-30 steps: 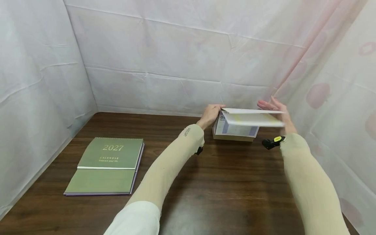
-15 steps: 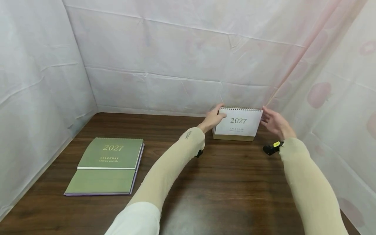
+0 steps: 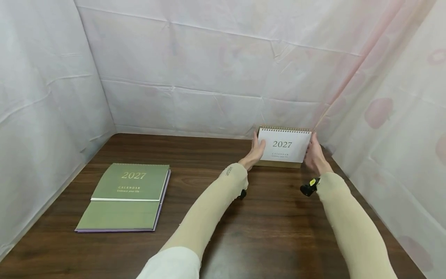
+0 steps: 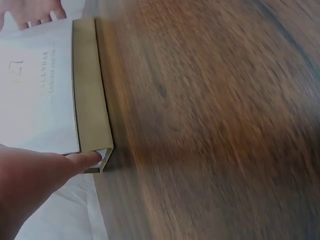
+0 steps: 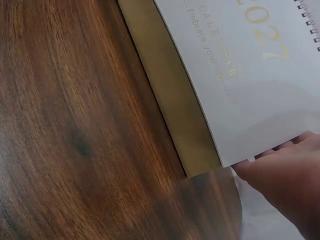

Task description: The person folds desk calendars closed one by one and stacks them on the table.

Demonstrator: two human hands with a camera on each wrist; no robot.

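Note:
A white spiral-bound desk calendar point(image 3: 283, 145) marked 2027 stands at the back right on its brownish-gold base. My left hand point(image 3: 255, 152) is at its left side, the thumb at the edge of the front cover and the fingers upright beside the edge. In the left wrist view, one finger point(image 4: 85, 160) of it reaches the open side of the base. My right hand point(image 3: 315, 155) is at the right side with fairly straight fingers, partly hidden behind the calendar's edge in the right wrist view; firm contact there is unclear.
A green 2027 calendar point(image 3: 125, 197) lies flat at the left, with a purple edge showing beneath it. Pale curtains point(image 3: 188, 69) enclose the back and both sides of the dark wooden table point(image 3: 265, 224).
The raised pages have come down, so the 2027 cover faces front. My left hand has slid from the top corner down the left side. My right hand has moved lower along the right side.

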